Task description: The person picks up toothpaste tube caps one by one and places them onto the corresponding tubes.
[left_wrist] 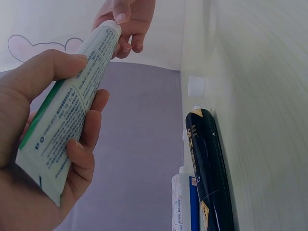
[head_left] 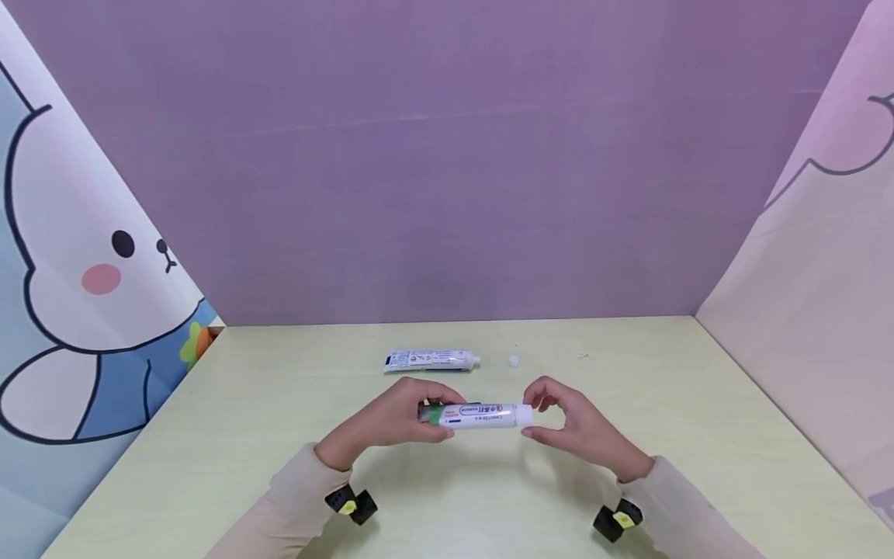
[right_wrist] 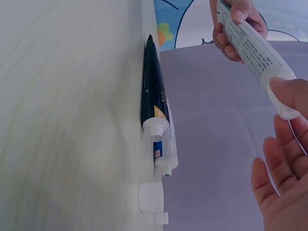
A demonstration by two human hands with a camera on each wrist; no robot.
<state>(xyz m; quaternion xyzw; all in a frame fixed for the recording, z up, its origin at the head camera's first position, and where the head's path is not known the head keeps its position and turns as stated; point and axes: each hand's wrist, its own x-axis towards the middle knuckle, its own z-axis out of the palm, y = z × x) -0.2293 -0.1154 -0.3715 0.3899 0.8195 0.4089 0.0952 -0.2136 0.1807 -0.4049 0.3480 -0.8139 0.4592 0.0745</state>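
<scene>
My left hand (head_left: 387, 417) grips a white and green toothpaste tube (head_left: 482, 417) around its flat end, thumb on one face and fingers curled behind. The tube is held above the table, its white cap (head_left: 524, 415) pointing right. At that cap, my right hand (head_left: 580, 425) pinches with thumb and index finger, while its other fingers stay loosely bent in the right wrist view. A dark toothpaste tube (left_wrist: 209, 168) lies on the table below the held one; the hands and held tube mostly hide it in the head view.
Farther back lies another toothpaste tube (head_left: 429, 360), white and blue, with its nozzle bare. Right of it sits a small white cap (head_left: 513, 361). A larger white cap (right_wrist: 151, 197) shows in the right wrist view. A purple panel (head_left: 447, 194) rises behind the table (head_left: 279, 357).
</scene>
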